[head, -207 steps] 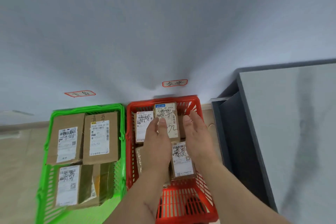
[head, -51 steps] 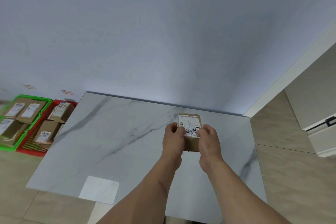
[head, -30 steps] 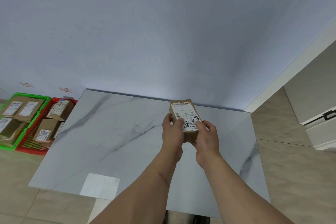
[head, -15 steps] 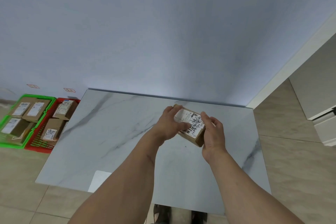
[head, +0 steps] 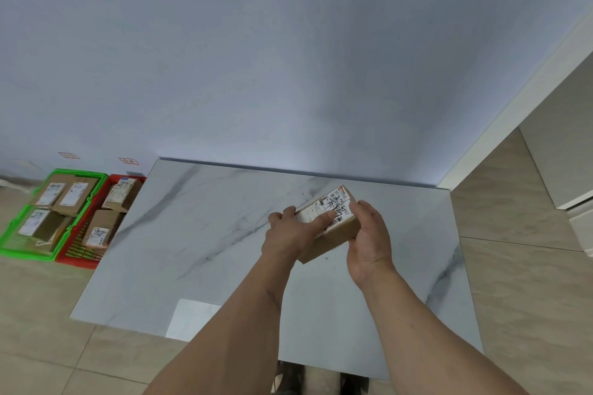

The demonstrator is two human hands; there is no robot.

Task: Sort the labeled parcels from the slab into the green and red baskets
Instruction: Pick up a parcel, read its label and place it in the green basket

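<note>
A small brown cardboard parcel (head: 333, 228) with a white printed label and black handwriting is held in the air above the white marble slab (head: 199, 234). My left hand (head: 290, 234) grips its left end with the thumb across the label. My right hand (head: 370, 234) grips its right end, fingers curled over the top edge. The parcel is tilted, label facing up. Far left on the floor stand the green basket (head: 19, 248) and the red basket (head: 77, 258), each holding several labelled parcels.
The slab lies low against a pale blue wall. Two small red-edged paper tags (head: 129, 161) are stuck on the wall above the baskets. Beige floor tiles surround the slab. A white cabinet (head: 574, 151) stands at the right. My shoes show at the slab's near edge.
The parcel was picked up from the slab with both hands, then turned and tilted so that its label now runs diagonally. The view has shifted slightly.
</note>
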